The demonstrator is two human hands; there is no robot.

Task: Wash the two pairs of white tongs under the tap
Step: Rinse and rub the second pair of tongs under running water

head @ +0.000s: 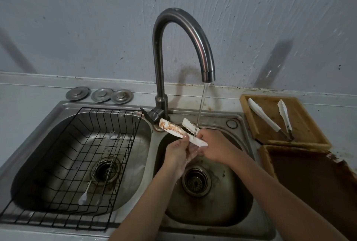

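One pair of white tongs (174, 129), smeared with brown sauce, is held over the right sink basin (216, 208). My left hand (178, 152) pinches its nearer arm from below. My right hand (210, 146) grips the handle end. Water runs from the curved tap (185, 34) and lands on the tongs between my hands. The second pair of white tongs (270, 118) lies spread open on a wooden tray (301, 140) to the right of the sink.
A black wire rack (63, 198) sits in the left basin (38, 173) with metal skewers and a spoon (85, 194) on it. Three metal drain plugs (99, 95) lie behind it. A darker wooden board (313, 182) lies at the right.
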